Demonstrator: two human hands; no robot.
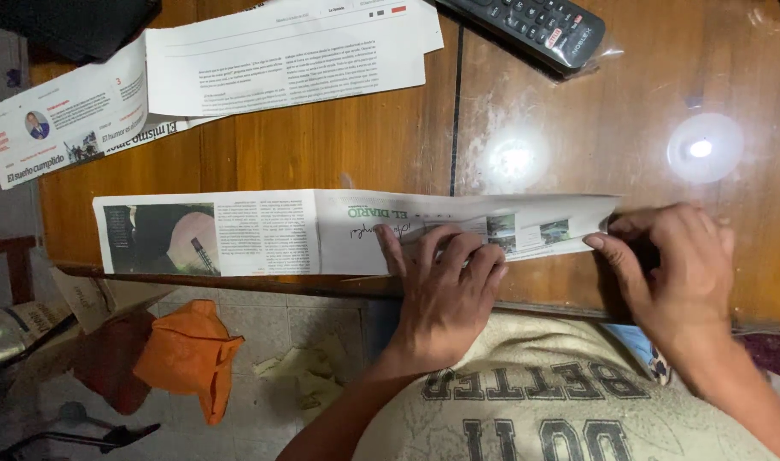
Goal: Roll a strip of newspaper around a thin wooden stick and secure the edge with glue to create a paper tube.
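Nearest me, left hand (445,286) presses flat, fingers spread, on the folded newspaper strip (321,232); right hand (676,265) pinches its end, fingertips partly hidden from me.

A worn wooden table (321,154) shows two bright light reflections (701,148); below its near edge lies a pale tiled floor (270,329).

A white, black-printed folded newspaper strip (321,232) crosses the reddish-brown wooden table (364,145); black remote control (535,26) at one o'clock, orange cloth (189,354) at eight.
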